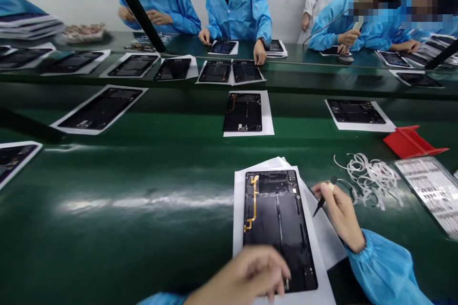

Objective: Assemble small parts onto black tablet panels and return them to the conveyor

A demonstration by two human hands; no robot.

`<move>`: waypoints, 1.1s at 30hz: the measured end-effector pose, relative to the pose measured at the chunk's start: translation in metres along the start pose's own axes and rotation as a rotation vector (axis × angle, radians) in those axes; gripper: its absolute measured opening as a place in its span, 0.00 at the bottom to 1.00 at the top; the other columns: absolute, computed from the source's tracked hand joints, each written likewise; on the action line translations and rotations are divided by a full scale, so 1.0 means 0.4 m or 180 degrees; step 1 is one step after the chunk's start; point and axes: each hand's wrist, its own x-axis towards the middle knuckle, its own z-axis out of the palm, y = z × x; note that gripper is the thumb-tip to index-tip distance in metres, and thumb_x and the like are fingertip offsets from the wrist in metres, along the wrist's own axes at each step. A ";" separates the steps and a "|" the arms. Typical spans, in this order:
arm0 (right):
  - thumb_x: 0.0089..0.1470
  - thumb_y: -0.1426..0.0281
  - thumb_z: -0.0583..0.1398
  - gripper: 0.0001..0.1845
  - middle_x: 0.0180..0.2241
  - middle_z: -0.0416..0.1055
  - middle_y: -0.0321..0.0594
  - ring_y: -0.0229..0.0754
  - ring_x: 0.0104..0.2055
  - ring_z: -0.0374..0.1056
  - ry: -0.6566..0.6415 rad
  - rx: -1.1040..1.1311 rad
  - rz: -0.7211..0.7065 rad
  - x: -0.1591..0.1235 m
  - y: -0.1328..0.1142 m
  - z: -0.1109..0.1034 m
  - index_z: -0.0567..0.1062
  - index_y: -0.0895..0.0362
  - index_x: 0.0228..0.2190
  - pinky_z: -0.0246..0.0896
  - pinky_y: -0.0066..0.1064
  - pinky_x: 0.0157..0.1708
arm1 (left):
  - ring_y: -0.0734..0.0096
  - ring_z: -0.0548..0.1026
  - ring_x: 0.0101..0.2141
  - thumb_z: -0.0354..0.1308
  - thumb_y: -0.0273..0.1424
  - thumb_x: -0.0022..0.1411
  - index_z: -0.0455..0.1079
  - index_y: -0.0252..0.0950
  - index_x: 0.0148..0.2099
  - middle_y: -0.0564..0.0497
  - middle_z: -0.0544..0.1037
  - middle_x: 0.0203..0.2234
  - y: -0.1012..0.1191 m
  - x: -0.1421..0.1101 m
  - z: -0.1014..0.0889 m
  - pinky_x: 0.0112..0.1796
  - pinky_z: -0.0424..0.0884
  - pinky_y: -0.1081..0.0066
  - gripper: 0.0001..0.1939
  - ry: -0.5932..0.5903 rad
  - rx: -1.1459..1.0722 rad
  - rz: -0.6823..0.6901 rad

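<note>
An opened tablet (pixel 263 228) lies on white paper (pixel 239 248) in front of me. Its black inside faces up, and an orange flex cable (pixel 255 200) runs down its upper left side. My left hand (pixel 250 271) is over the tablet's lower end with its fingers bent downward. Motion blurs these fingers, so whether they grip anything is unclear. In my right hand (pixel 339 209), just right of the tablet, is a slim black pointed tool (pixel 319 205), its tip angled down and apart from the tablet.
Curled white strips (pixel 372 176), a red tray (pixel 411 142) and a sheet of small parts (pixel 432 190) lie to the right. Ahead, more opened tablets (pixel 245 112) rest on papers on the green bench (pixel 143 176). Several people in blue smocks (pixel 238 5) work across from me.
</note>
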 end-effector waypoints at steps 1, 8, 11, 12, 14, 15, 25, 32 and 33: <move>0.64 0.56 0.49 0.21 0.27 0.69 0.38 0.40 0.29 0.66 -0.0025 0.0225 0.0075 -0.007 0.004 0.003 0.73 0.55 0.30 0.61 0.30 0.29 | 0.70 0.74 0.31 0.55 0.36 0.66 0.74 0.35 0.41 0.49 0.77 0.31 0.018 0.045 -0.018 0.34 0.72 0.68 0.10 -0.0092 0.0260 0.0236; 0.57 0.59 0.61 0.12 0.29 0.72 0.38 0.41 0.31 0.71 -0.0320 0.1088 0.0174 -0.020 0.051 0.048 0.73 0.55 0.33 0.68 0.31 0.34 | 0.65 0.74 0.40 0.57 0.30 0.63 0.69 0.38 0.50 0.48 0.75 0.42 0.067 0.306 -0.053 0.39 0.69 0.68 0.13 0.0909 0.2091 0.1546; 0.54 0.60 0.64 0.11 0.32 0.73 0.39 0.42 0.32 0.72 -0.0259 0.1255 0.0285 -0.020 0.063 0.057 0.74 0.54 0.33 0.70 0.32 0.33 | 0.64 0.74 0.40 0.56 0.30 0.64 0.71 0.39 0.46 0.49 0.75 0.40 0.055 0.330 -0.042 0.40 0.69 0.67 0.09 0.0962 0.2413 0.1589; 0.53 0.61 0.64 0.10 0.32 0.73 0.39 0.42 0.32 0.72 -0.0233 0.1298 0.0300 -0.020 0.064 0.058 0.75 0.54 0.33 0.70 0.32 0.33 | 0.65 0.74 0.39 0.56 0.30 0.64 0.72 0.39 0.44 0.50 0.75 0.39 0.053 0.331 -0.040 0.40 0.68 0.67 0.07 0.0964 0.2469 0.1576; 0.53 0.62 0.65 0.09 0.31 0.73 0.39 0.41 0.32 0.73 -0.0179 0.1331 0.0313 -0.020 0.062 0.060 0.75 0.54 0.33 0.71 0.32 0.33 | 0.65 0.74 0.38 0.56 0.30 0.64 0.72 0.39 0.39 0.51 0.75 0.36 0.054 0.328 -0.039 0.39 0.68 0.67 0.04 0.0973 0.2527 0.1536; 0.54 0.63 0.65 0.08 0.31 0.74 0.39 0.41 0.32 0.73 -0.0145 0.1308 0.0301 -0.020 0.060 0.060 0.75 0.54 0.32 0.71 0.32 0.33 | 0.66 0.74 0.37 0.55 0.29 0.64 0.71 0.39 0.37 0.51 0.75 0.35 0.055 0.325 -0.039 0.39 0.68 0.67 0.04 0.0970 0.2536 0.1519; 0.55 0.65 0.63 0.06 0.30 0.74 0.40 0.44 0.35 0.72 0.0074 0.1013 0.0038 -0.013 0.038 0.061 0.76 0.54 0.29 0.70 0.34 0.35 | 0.63 0.71 0.40 0.53 0.23 0.63 0.68 0.37 0.35 0.49 0.71 0.37 0.026 0.297 -0.046 0.42 0.68 0.62 0.06 0.0905 0.2827 0.1622; 0.54 0.65 0.64 0.07 0.29 0.75 0.40 0.44 0.34 0.72 0.0130 0.0969 0.0142 -0.014 0.042 0.061 0.77 0.55 0.28 0.70 0.33 0.34 | 0.63 0.71 0.40 0.55 0.24 0.61 0.68 0.37 0.33 0.49 0.71 0.36 0.019 0.309 -0.044 0.42 0.69 0.62 0.05 0.1003 0.2723 0.1709; 0.54 0.64 0.64 0.07 0.29 0.75 0.40 0.44 0.34 0.73 0.0160 0.0961 0.0172 -0.013 0.044 0.062 0.77 0.55 0.28 0.70 0.33 0.34 | 0.63 0.71 0.39 0.55 0.24 0.61 0.68 0.37 0.33 0.49 0.71 0.36 0.020 0.309 -0.044 0.42 0.69 0.62 0.05 0.1006 0.2706 0.1712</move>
